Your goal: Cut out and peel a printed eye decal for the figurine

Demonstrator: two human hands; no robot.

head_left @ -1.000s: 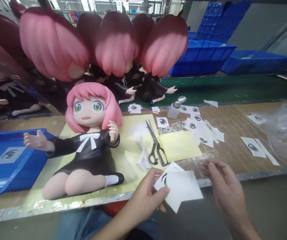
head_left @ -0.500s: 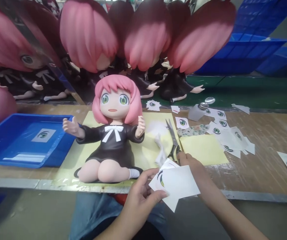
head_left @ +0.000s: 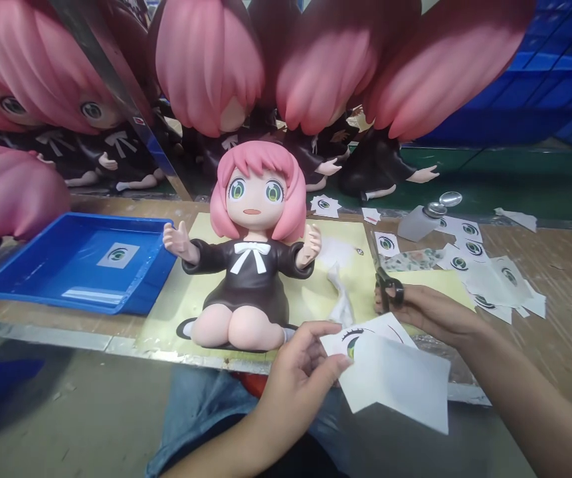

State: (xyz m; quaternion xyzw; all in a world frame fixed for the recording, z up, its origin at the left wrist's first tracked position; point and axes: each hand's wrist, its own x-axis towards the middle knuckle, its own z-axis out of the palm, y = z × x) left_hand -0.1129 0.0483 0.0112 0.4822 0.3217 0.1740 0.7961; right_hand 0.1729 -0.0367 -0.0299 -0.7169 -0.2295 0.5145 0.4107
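Looks like the pick-up-the-cutter step. The left hand [head_left: 298, 372] pinches a white paper sheet with a printed green eye [head_left: 390, 372] between thumb and fingers, just in front of the pink-haired kneeling doll in a black dress [head_left: 253, 245]. The right hand [head_left: 428, 312] has its fingers closed round the black handles of the steel scissors [head_left: 385, 282], right of the doll. Next move probably needs lifting the blades clear of the crumpled white tissue [head_left: 340, 295] beside the doll. Loose eye stickers [head_left: 470, 259] lie further right, and a blue plastic tray [head_left: 41, 279] sits left.
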